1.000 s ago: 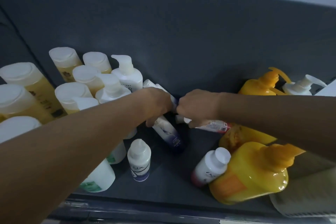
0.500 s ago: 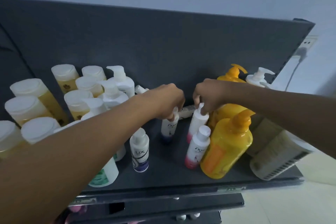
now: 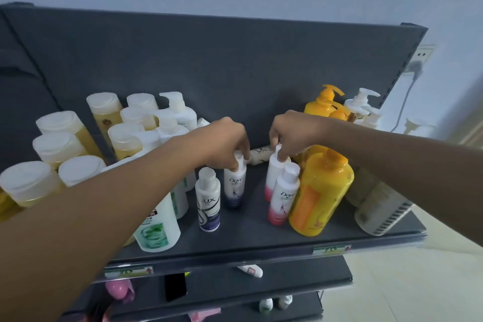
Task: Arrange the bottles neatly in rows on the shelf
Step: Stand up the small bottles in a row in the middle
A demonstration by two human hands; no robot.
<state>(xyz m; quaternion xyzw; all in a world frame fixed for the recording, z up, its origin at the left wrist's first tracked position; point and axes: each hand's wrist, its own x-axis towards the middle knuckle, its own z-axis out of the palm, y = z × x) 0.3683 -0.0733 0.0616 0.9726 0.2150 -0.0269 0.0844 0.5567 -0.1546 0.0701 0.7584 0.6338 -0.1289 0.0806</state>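
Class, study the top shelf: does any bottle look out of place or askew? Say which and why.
Yes. A small white bottle lies on its side at the back, between the left hand and right hand, and a large pale bottle lies tipped at the shelf's right end; most others stand upright.

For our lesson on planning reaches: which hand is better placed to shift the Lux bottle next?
Probably the left hand. It holds the purple bottle right beside the Lux bottle; the right hand, gripping a pink bottle, sits farther across.
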